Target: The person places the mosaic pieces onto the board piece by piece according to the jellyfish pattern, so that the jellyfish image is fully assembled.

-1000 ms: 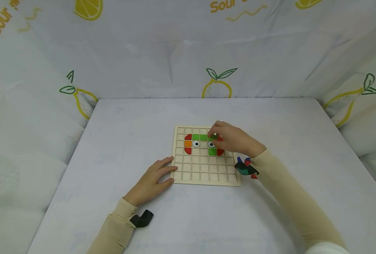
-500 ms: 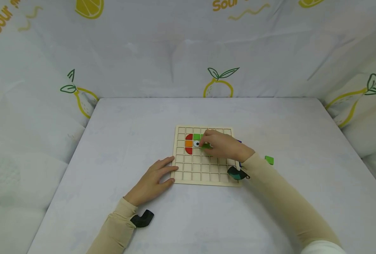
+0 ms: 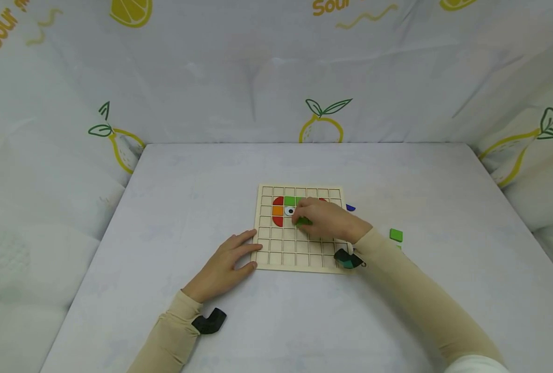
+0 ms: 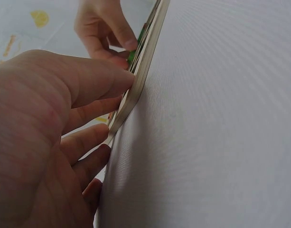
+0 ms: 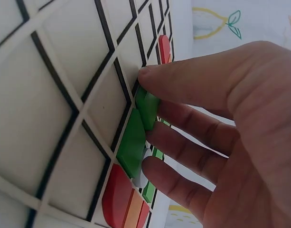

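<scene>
A wooden grid board (image 3: 287,246) lies on the table, with coloured tiles set in some squares. My right hand (image 3: 329,220) pinches a green tile (image 5: 147,108) between thumb and fingers, low over the board's grid. Beside it in the right wrist view sits another green tile (image 5: 131,145), then a red rounded piece (image 5: 117,197). On the left part of the grid are red corner pieces (image 3: 278,221), an orange tile (image 3: 278,211) and an eye tile (image 3: 289,211). My left hand (image 3: 222,269) touches the board's left edge with extended fingers. My right hand hides several tiles.
A loose green tile (image 3: 396,235) lies right of the board, with another partly hidden by the right sleeve. A blue piece (image 3: 350,207) lies by the board's right edge. Lemon-print cloth (image 3: 320,122) stands behind the table.
My right hand has moved left and down from the upper right of the grid, with a green tile in its fingers in the later frames. My left hand stays put.
</scene>
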A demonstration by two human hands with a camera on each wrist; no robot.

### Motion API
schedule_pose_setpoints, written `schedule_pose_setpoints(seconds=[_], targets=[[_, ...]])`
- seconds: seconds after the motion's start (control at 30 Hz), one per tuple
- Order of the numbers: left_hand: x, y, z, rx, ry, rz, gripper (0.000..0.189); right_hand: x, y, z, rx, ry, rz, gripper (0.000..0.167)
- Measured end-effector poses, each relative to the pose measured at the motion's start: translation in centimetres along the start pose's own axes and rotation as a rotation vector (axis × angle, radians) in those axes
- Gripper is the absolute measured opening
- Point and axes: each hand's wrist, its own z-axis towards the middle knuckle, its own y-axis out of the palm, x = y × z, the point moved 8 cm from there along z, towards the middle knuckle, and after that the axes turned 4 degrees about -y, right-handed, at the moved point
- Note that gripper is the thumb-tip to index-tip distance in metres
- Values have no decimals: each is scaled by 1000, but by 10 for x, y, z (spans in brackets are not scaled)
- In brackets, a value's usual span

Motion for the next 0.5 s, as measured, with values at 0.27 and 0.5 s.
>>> schedule_pose_setpoints(seconds=[0.27,0.5], targets=[[0,0,0,-9,-5,-5,42,-3,-2,-2,37,-35,-37,14],[-2,1,0,-10,-7,-7,42,-3,-2,-3,21,-3,-12,17]])
